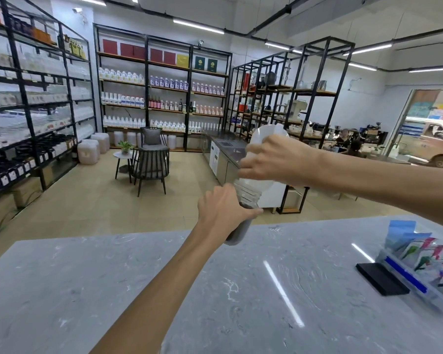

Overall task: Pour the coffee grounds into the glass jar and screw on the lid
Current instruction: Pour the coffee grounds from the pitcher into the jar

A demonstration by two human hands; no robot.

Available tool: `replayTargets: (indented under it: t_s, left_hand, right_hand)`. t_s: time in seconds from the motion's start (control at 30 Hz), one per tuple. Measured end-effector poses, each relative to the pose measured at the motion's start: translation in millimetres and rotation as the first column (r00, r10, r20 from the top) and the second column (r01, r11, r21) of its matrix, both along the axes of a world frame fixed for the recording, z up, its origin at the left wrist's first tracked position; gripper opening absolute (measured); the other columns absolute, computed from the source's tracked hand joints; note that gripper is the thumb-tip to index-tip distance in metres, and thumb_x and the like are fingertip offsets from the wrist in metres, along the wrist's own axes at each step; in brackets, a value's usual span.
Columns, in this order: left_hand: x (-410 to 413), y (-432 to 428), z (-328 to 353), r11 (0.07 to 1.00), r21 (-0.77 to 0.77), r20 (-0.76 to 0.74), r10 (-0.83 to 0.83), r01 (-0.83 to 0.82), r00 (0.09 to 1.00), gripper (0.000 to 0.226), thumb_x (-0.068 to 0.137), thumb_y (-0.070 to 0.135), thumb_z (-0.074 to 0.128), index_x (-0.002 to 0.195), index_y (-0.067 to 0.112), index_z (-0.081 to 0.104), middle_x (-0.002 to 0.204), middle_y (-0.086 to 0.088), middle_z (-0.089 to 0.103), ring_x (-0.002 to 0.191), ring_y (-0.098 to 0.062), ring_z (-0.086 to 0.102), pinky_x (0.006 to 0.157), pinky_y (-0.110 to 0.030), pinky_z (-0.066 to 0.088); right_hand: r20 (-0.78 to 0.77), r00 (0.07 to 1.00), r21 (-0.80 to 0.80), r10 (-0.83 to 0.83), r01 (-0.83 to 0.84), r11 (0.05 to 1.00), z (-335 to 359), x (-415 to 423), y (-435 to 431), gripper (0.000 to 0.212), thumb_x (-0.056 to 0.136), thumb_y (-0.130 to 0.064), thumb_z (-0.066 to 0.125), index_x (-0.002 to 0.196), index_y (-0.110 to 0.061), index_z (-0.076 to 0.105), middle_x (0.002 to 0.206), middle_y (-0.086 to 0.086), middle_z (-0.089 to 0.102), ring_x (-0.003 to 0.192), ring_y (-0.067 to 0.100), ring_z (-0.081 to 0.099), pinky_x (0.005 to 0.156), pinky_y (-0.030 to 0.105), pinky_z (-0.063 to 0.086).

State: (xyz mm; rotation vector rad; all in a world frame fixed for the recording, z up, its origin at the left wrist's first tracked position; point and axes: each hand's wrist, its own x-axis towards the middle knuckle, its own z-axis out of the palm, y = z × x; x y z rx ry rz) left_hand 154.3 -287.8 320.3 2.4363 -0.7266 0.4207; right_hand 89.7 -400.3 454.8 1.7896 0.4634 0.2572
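Left hand: the left hand (221,210) is wrapped round the glass jar (241,221), fingers curled over its upper body and the thumb lying across the front, just under the neck.
Right hand: the right hand (276,160) is closed over the white bowl (262,159), fingers bent across its outer face, and holds it tipped steeply.
Glass jar: clear, smooth, cylindrical, with a ridged threaded neck; it is held in the air, tilted, its base above the far edge of the bench (215,290). Its mouth carries no lid.
Coffee grounds: the coffee grounds (237,232) are a dark brown mass seen through the glass in the lower part of the jar.
White bowl: glossy, round, shallow; its lower rim sits right at the jar's mouth, though whether the two touch cannot be told.
Bench: grey-white marbled stone, polished, with streaks of ceiling light on it.
Tray: a clear plastic tray (420,287) at the right edge holds coloured packets (420,251) standing upright.
Black object: a flat, matte black slab (380,278) lies just beside the tray, well apart from both hands; whether it is the lid cannot be told.
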Motion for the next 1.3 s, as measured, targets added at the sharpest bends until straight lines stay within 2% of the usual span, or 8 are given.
replayTargets:
  t_s: [0.3,0.4,0.5,0.67,0.8,1.03,1.13,1.3]
  left_hand:
    - [-6.5,13.3,-13.1,0.993,-0.056,-0.025,-0.104,0.102,0.994,0.068,0.064,0.08,0.067,0.1,0.023,0.058,0.089,0.006,0.065,0.085,-0.019,0.063,0.063,-0.031,0.044]
    - [-12.8,36.0,-25.0,0.948,-0.211,-0.129,-0.269,0.239,0.954,0.069,0.059,0.078,0.073,0.11,0.034,0.061,0.098,0.015,0.07,0.091,-0.009,0.064,0.075,-0.034,0.055]
    - [-22.5,56.4,-36.3,0.897,-0.282,-0.146,-0.39,0.34,0.909,0.084,0.054,0.077,0.076,0.126,0.039,0.058,0.108,0.02,0.07,0.098,-0.001,0.064,0.086,-0.035,0.056]
    - [-31.1,67.7,-42.0,0.917,-0.246,-0.252,-0.374,0.315,0.893,0.134,0.044,0.081,0.075,0.156,0.037,0.015,0.133,0.014,0.06,0.119,-0.009,0.055,0.1,-0.036,0.049]
    - [-31.6,67.5,-44.7,0.928,-0.249,-0.247,-0.338,0.278,0.908,0.119,0.047,0.078,0.077,0.147,0.045,0.022,0.12,0.017,0.066,0.106,-0.008,0.061,0.09,-0.036,0.055]
    - [-24.2,72.6,-53.2,0.955,-0.188,-0.301,-0.28,0.231,0.912,0.121,0.048,0.079,0.073,0.151,0.036,0.026,0.126,0.009,0.063,0.112,-0.017,0.06,0.09,-0.043,0.053]
    - [-22.9,72.6,-58.3,0.964,-0.162,-0.317,-0.252,0.21,0.914,0.128,0.051,0.079,0.075,0.156,0.033,0.018,0.134,0.008,0.06,0.121,-0.019,0.055,0.097,-0.045,0.05]
    - [-24.6,68.7,-60.8,0.97,-0.118,-0.335,-0.24,0.212,0.911,0.135,0.049,0.082,0.073,0.158,0.032,0.011,0.141,0.008,0.056,0.126,-0.019,0.052,0.099,-0.043,0.048]
  right_hand:
    - [0.007,1.0,0.308,0.025,-0.026,0.951,-12.9,-16.5,-16.1,0.079,0.074,-0.043,0.082,0.139,-0.029,0.04,0.132,-0.005,0.059,0.114,0.019,0.061,0.066,0.03,0.054]
    - [0.047,0.995,0.614,-0.086,0.039,0.789,-2.5,-27.7,-40.8,0.1,0.063,-0.067,0.078,0.146,-0.042,0.029,0.139,-0.013,0.053,0.097,0.011,0.062,0.052,0.019,0.036]
    - [0.025,0.992,0.808,-0.122,0.052,0.587,-11.4,-31.7,-59.8,0.103,0.061,-0.077,0.069,0.147,-0.051,0.02,0.149,-0.014,0.044,0.107,0.019,0.063,0.064,0.027,0.039]
    - [-0.041,0.994,0.762,-0.106,0.1,0.64,-38.6,-19.1,-32.0,0.101,0.067,-0.076,0.069,0.149,-0.048,0.018,0.15,-0.015,0.04,0.104,0.019,0.064,0.054,0.025,0.038]
    - [0.008,0.999,0.698,-0.051,0.031,0.716,-53.7,-18.2,-5.5,0.099,0.069,-0.072,0.072,0.15,-0.042,0.023,0.146,-0.015,0.045,0.107,0.017,0.064,0.048,0.02,0.019]
    - [-0.136,0.987,0.698,0.088,0.032,0.716,-48.9,-34.1,3.1,0.091,0.073,-0.066,0.071,0.148,-0.047,0.023,0.146,-0.02,0.044,0.116,0.012,0.06,0.054,0.023,0.039]
    - [-0.144,0.987,0.79,0.07,0.072,0.609,-50.7,-39.1,-12.2,0.095,0.069,-0.068,0.073,0.147,-0.05,0.023,0.145,-0.019,0.044,0.107,0.013,0.06,0.05,0.021,0.027]
    - [-0.012,1.0,0.712,-0.026,0.027,0.701,-71.7,-36.1,-18.4,0.097,0.067,-0.063,0.079,0.148,-0.04,0.031,0.142,-0.014,0.051,0.112,0.015,0.063,0.047,0.015,0.017]
